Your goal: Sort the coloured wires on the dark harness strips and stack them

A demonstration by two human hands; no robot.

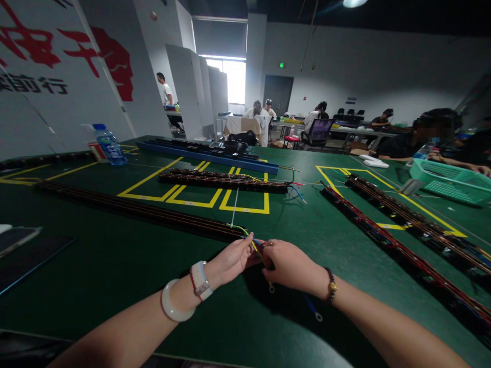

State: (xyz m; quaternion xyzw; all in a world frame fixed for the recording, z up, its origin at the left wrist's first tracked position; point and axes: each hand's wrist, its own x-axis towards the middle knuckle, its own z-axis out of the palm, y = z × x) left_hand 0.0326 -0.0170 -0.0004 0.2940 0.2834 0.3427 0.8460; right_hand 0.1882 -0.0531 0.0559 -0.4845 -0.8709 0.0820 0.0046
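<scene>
A long black strip with copper-coloured lines [146, 208] lies on the green table, its right end near my hands. From that end runs a yellow-green wire [254, 247] into my fingers. My left hand [232, 260] is closed on it, thumb on top. Beside it my right hand [293, 268] has curled fingers around the wires. A ring terminal [271, 288] hangs below the right hand. Further right a blue wire [310, 304] emerges under that hand, also ending in a ring. A white cable tie [235, 207] stands up at the strip's end. My fingertips are partly hidden.
Another wired strip [222, 179] lies behind, inside yellow tape outlines, before a blue channel [207, 154]. Two wired strips [383, 232] lie at right. A green basket [452, 181], a bottle [109, 144] and a dark flat panel [34, 260] are on the table. A person [406, 138] sits at right.
</scene>
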